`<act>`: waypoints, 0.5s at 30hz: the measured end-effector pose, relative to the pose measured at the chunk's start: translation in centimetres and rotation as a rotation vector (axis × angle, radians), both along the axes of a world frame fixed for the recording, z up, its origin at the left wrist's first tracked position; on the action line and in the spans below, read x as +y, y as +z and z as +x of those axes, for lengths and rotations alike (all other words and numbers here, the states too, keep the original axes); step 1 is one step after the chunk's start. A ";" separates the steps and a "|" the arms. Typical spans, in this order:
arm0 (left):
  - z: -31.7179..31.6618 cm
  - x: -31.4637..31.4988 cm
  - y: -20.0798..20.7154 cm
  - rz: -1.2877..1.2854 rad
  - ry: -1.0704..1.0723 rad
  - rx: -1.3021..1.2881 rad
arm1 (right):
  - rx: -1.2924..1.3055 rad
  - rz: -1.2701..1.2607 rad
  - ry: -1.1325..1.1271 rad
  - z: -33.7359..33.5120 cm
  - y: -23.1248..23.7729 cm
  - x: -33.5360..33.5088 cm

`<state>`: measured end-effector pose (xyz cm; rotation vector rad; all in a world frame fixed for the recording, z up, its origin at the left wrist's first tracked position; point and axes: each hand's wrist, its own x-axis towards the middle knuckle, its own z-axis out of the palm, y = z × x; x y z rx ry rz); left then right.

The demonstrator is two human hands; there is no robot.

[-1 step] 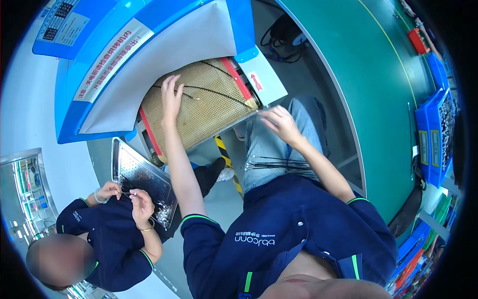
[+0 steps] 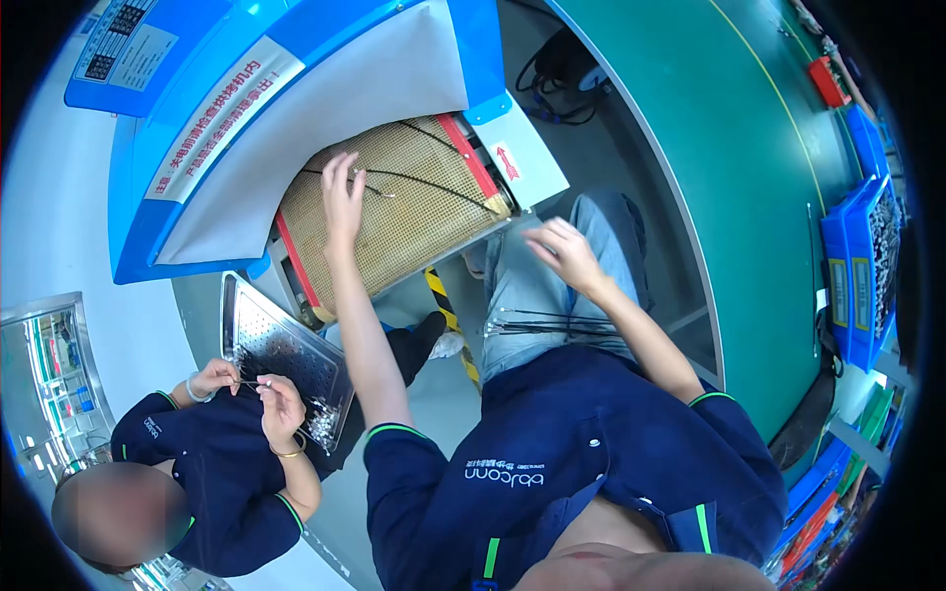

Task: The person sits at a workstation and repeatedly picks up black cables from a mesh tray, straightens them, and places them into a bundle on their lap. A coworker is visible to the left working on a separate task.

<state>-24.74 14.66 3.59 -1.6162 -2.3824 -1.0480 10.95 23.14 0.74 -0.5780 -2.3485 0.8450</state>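
Note:
My left hand (image 2: 342, 202) reaches over a tan mesh belt (image 2: 394, 231), its fingers apart above a long black cable (image 2: 429, 181). That cable curves across the belt to the right. A shorter black cable end with a bright tip (image 2: 388, 195) lies beside my fingers; whether they touch either cable I cannot tell. My right hand (image 2: 570, 258) hangs over my right thigh, fingers loosely bent and a little blurred, apparently holding nothing. Across my lap rests a bundle of thin black cables (image 2: 552, 322) with bright ends.
A blue machine housing (image 2: 483, 59) with a pale curtain stands over the belt's far side. At left, a co-worker (image 2: 227, 473) handles a thin piece over a perforated metal tray (image 2: 281, 340). A green table (image 2: 759, 197) with blue bins (image 2: 855, 281) curves along the right.
My right hand has drawn slightly toward the right and nearer me, away from the belt's corner. The left hand has shifted a little right; the cables look unmoved.

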 end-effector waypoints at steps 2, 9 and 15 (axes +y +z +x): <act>4.3 -2.4 0.2 0.118 0.033 -0.062 | -0.118 -0.084 0.053 3.8 -0.6 -0.9; 20.4 -10.1 -5.7 0.027 -0.032 -0.568 | -0.614 -0.274 0.252 11.3 -4.5 -4.2; 26.5 -13.9 -12.1 -0.226 -0.055 -0.751 | -0.659 -0.268 0.295 11.4 -4.9 -4.8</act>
